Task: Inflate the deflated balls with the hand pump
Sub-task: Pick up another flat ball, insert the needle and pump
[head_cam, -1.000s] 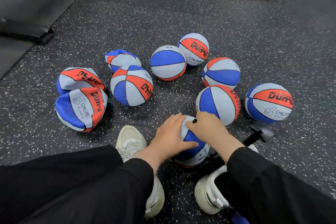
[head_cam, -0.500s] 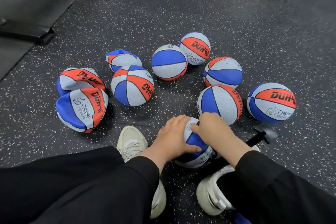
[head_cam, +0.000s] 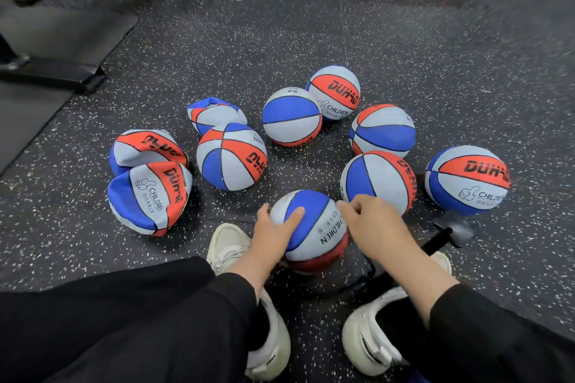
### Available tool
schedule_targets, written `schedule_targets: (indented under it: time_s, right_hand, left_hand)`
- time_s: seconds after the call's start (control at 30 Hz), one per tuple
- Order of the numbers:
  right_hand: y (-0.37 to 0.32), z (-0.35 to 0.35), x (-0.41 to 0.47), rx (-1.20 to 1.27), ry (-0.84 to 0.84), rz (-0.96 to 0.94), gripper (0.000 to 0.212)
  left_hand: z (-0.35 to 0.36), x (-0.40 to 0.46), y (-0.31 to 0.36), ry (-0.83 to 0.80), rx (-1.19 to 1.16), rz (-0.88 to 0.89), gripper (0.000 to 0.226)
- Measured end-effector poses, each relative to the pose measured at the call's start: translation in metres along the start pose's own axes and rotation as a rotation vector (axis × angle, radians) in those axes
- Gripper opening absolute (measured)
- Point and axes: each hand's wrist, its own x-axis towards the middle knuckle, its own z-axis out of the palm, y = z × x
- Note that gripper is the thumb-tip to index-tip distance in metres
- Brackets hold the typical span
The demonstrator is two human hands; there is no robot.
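The ball (head_cam: pixel 311 227) between the shoes now shows round and full; the right hand (head_cam: pixel 370 224) has come off its top, fingers curled, whether pinching the needle I cannot tell. Left hand (head_cam: pixel 273 233) steadies it, fingers spread. Likely done; the flat balls (head_cam: pixel 149 193) remain, pump (head_cam: pixel 435 242) beside

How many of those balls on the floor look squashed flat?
3, all on the left: a crumpled ball at the back, a folded one nearer, and a caved-in one touching it in front. The rest look round.
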Motion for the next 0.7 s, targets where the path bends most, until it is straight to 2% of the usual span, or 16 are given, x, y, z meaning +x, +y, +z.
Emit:
schedule_targets:
  time_s: [0.03, 0.1, 0.17, 0.3, 0.47, 0.53, 0.6, 0.7]
  right_hand:
    - [-0.001, 0.001, 0.000, 0.026, -0.065, 0.001, 0.038]
    - [-0.004, 0.005, 0.000, 0.082, -0.194, -0.018, 0.033]
    - [-0.004, 0.011, -0.001, 0.165, -0.258, -0.028, 0.040]
    - [-0.006, 0.019, 0.006, 0.309, -0.273, -0.026, 0.071]
    - [-0.019, 0.025, 0.028, 0.366, -0.194, -0.061, 0.073]
    - [-0.027, 0.022, 0.038, 0.306, -0.193, -0.122, 0.065]
    - [-0.036, 0.018, 0.050, 0.079, -0.265, -0.213, 0.054]
    - [-0.046, 0.015, 0.067, -0.217, -0.356, -0.249, 0.058]
  left_hand:
    - [-0.001, 0.001, -0.001, 0.002, -0.063, -0.040, 0.096]
    - [-0.004, 0.003, -0.002, -0.003, -0.153, -0.082, 0.104]
    - [-0.003, 0.004, 0.001, 0.028, -0.137, -0.028, 0.110]
    - [0.002, 0.006, 0.010, 0.219, -0.005, 0.198, 0.076]
    - [-0.002, 0.020, 0.021, 0.119, 0.134, 0.295, 0.068]
    - [-0.007, 0.027, 0.034, 0.123, 0.252, 0.328, 0.059]
    - [-0.019, 0.032, 0.054, 0.201, 0.352, 0.406, 0.045]
    - [-0.049, 0.048, 0.091, 0.489, 0.463, 0.455, 0.038]
